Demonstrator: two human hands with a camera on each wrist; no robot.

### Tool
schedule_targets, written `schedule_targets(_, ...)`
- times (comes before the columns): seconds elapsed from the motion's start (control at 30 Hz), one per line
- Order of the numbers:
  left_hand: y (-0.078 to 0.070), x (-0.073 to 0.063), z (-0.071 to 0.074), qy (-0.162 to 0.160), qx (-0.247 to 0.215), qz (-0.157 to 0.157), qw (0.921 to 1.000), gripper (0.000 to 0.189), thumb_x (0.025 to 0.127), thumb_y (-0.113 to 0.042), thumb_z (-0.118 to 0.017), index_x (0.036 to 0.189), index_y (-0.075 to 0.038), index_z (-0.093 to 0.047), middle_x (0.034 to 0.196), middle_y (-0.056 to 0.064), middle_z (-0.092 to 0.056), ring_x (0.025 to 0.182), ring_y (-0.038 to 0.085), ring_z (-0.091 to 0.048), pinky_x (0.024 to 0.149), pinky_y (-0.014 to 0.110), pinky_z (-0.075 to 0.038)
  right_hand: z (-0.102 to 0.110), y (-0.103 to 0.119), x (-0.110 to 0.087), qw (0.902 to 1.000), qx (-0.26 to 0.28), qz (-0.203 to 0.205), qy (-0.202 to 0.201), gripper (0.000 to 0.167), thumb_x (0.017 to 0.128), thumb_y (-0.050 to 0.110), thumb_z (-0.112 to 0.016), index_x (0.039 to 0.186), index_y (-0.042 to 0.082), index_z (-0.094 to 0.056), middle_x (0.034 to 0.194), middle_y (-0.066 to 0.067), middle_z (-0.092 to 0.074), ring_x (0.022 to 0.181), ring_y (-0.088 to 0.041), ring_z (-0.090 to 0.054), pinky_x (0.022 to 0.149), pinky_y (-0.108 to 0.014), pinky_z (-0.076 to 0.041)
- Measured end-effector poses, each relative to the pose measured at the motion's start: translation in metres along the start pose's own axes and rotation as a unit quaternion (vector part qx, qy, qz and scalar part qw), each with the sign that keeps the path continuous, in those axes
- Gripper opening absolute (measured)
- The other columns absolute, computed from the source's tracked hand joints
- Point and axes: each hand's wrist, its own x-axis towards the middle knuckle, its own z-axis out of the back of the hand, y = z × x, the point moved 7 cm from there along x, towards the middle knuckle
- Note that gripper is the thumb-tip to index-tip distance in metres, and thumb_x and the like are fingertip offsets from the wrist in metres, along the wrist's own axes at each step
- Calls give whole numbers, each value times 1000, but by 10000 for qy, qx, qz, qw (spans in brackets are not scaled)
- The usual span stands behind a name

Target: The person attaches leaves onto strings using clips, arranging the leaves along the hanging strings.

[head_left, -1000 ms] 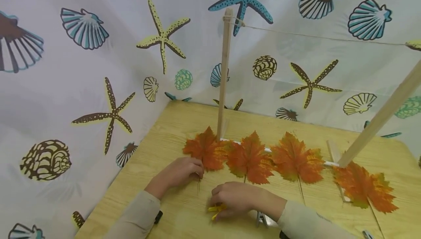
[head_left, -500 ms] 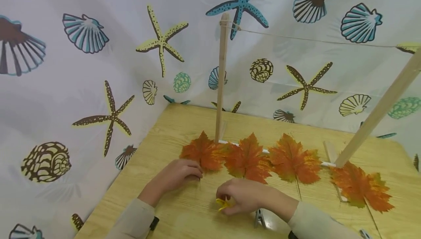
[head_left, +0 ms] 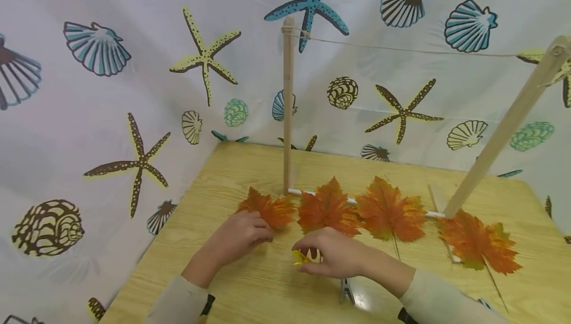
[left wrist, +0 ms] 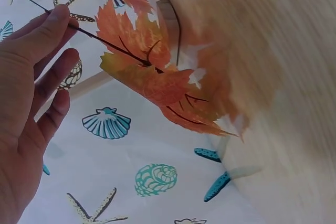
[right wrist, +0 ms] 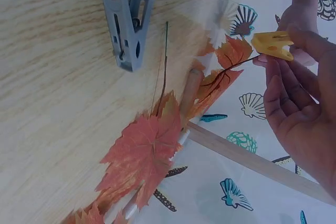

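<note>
- Wood-grain table [head_left: 236,165], shell-print cloth [head_left: 153,86] bhd.
- Maple leaf [head_left: 272,211], orange: L end of row, nr L post [head_left: 288,111]; stem [left wrist: 92,35] pinched in L hand [head_left: 241,235].
- Yellow clip [head_left: 301,257]: pinched in R hand [head_left: 339,250], nr L hand.
- Grey clip [right wrist: 126,27]: on table, nr R hand.
- 3 more maple lvs [head_left: 327,207]: same row, to R.
- String [head_left: 401,47]: tied atop L post, runs twd R post [head_left: 499,138].

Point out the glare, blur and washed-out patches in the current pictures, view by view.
Head view: a pale glare patch on the table, just beside the gray clip; left wrist view: table grain smeared and washed out, though veins show on the leaf whose stem the left hand pinches; right wrist view: a small bright spot in the top left corner, gray clip fairly sharp.
</note>
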Motion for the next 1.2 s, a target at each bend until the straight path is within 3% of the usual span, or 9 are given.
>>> schedule_targets(0.2, -2, 14, 8, -55, 206, 173, 9996, 6, 80, -20, -82, 86, -21, -80, 83, -13, -75, 80, 8, -63, 69, 25, -51, 17, -5, -5, 9965, 286, -494, -618, 29, 93, 29, -72, 116, 12, -72, 98, 2, -72, 87, -7, -66, 71, -20, -56)
schedule_targets(0.4, -1, 31, 11, -163, 168, 383, 9990, 6, 80, -19, -84, 84, -20, -79, 81, -8, -74, 76, 10, -65, 72, 29, -54, 25, -13, -8, 9849, 1153, -910, -915, 29, 91, 26, -75, 115, 11, -71, 101, -1, -71, 91, -9, -66, 76, -24, -57)
schedule_targets(0.6, -2, 44, 18, -267, 120, 558, 9980, 6, 80, -21, -84, 85, -19, -80, 82, -8, -75, 73, 11, -66, 70, 29, -56, 35, -15, -9, 9764, 1350, -1165, -1218, 31, 91, 28, -75, 117, 10, -71, 100, 0, -72, 91, -9, -66, 78, -25, -57)
schedule_targets(0.77, -4, 48, 20, -206, 66, 997, 9948, 8, 80, -21, -84, 86, -18, -82, 83, -7, -76, 78, 11, -70, 71, 30, -58, 38, -19, -11, 9743, 1368, -1251, -1282, 32, 92, 28, -74, 118, 10, -71, 103, -1, -72, 92, -10, -66, 80, -24, -56)
schedule_targets(0.87, -2, 49, 18, -128, -227, 1404, 9898, 6, 81, -21, -83, 86, -19, -82, 83, -8, -75, 74, 8, -69, 66, 25, -57, 37, -20, -12, 9733, 1412, -1310, -1247, 32, 92, 27, -73, 119, 9, -70, 105, -2, -71, 94, -11, -66, 82, -25, -56)
schedule_targets(0.93, 3, 51, 16, -38, -564, 1761, 9827, 5, 83, -21, -82, 87, -19, -82, 81, -8, -74, 67, 4, -63, 60, 20, -52, 39, -20, -13, 9728, 1389, -1325, -1297, 32, 92, 27, -73, 119, 9, -70, 105, -2, -71, 94, -12, -66, 82, -25, -56)
schedule_targets(1.0, 9, 53, 13, 83, -1017, 2220, 9697, 4, 85, -23, -80, 88, -20, -81, 79, -9, -72, 60, 1, -55, 55, 18, -46, 43, -20, -14, 9725, 1332, -1310, -1389, 32, 92, 27, -73, 119, 10, -70, 105, -2, -71, 94, -12, -66, 82, -25, -56)
schedule_targets(1.07, 15, 55, 10, 160, -1488, 2665, 9521, 5, 87, -23, -79, 89, -19, -81, 79, -9, -71, 57, 1, -48, 51, 18, -41, 47, -20, -13, 9726, 1275, -1253, -1485, 32, 92, 26, -74, 119, 10, -70, 104, -2, -71, 93, -12, -67, 81, -25, -56)
schedule_targets(1.2, 27, 55, 5, 111, -2311, 3382, 9122, 6, 87, -21, -78, 90, -18, -81, 83, -6, -73, 59, 6, -50, 52, 22, -44, 52, -21, -10, 9737, 1241, -1134, -1536, 31, 92, 25, -73, 118, 8, -70, 102, -2, -71, 90, -11, -68, 80, -25, -56)
